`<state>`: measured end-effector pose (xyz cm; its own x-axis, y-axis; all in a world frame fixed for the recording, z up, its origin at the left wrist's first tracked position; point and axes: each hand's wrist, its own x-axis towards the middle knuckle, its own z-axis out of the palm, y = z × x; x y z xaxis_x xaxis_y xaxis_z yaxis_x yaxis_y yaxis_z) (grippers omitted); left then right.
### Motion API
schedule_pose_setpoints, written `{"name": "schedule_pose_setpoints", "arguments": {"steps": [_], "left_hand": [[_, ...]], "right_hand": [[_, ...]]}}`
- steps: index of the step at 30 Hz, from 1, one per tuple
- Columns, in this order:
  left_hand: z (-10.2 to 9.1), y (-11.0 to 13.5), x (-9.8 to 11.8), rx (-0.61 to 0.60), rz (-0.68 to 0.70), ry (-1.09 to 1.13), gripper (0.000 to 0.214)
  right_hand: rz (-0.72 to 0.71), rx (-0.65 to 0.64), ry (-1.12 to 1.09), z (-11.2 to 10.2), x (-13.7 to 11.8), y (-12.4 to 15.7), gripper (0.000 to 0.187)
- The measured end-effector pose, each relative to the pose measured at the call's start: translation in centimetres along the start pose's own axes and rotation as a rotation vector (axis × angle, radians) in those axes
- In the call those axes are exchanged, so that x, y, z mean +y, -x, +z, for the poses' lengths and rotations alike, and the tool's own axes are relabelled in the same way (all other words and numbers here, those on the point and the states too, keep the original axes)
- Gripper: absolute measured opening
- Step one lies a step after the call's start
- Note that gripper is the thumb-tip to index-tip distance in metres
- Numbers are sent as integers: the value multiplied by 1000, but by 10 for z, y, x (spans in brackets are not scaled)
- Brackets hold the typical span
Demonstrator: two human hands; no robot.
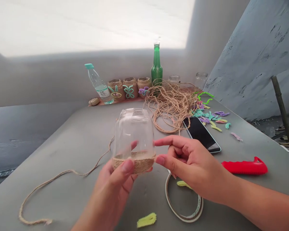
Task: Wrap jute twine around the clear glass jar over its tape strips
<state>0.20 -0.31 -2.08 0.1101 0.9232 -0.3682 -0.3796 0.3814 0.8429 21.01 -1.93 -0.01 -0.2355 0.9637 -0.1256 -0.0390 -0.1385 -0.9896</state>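
Observation:
A clear glass jar point(135, 131) is tilted slightly above the table, with rows of jute twine point(141, 163) wound round its lower end. My left hand point(119, 184) grips that end, thumb in front and fingers behind, partly seen through the glass. At the jar's right side is my right hand point(190, 163), its index finger stretched to the glass and its thumb tip by the twine. These two fingers are apart; the others curl under, and whatever they might hold is hidden. A loose tail of twine point(72, 171) runs across the table on the left.
Behind lies a tangled twine heap point(173, 102), near a green bottle point(156, 69), a water bottle point(100, 86) and twine-wrapped jars point(130, 88). On the right are a phone point(203, 133), pipe-cleaner pieces point(207, 117) and a red-handled tool point(245, 166). A tape roll point(184, 219) lies in front.

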Motion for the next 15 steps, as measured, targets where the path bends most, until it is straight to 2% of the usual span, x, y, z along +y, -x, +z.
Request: {"name": "schedule_pose_setpoints", "arguments": {"steps": [4, 9, 15], "left_hand": [[7, 1, 11, 24, -19, 57, 74], [8, 4, 14, -48, -32, 86, 58], [-4, 6, 9, -184, -56, 193, 53]], "right_hand": [[-12, -44, 3, -4, -2, -1, 35], [24, -40, 18, -7, -3, -6, 33], [43, -47, -72, -10, 2, -8, 40]]}}
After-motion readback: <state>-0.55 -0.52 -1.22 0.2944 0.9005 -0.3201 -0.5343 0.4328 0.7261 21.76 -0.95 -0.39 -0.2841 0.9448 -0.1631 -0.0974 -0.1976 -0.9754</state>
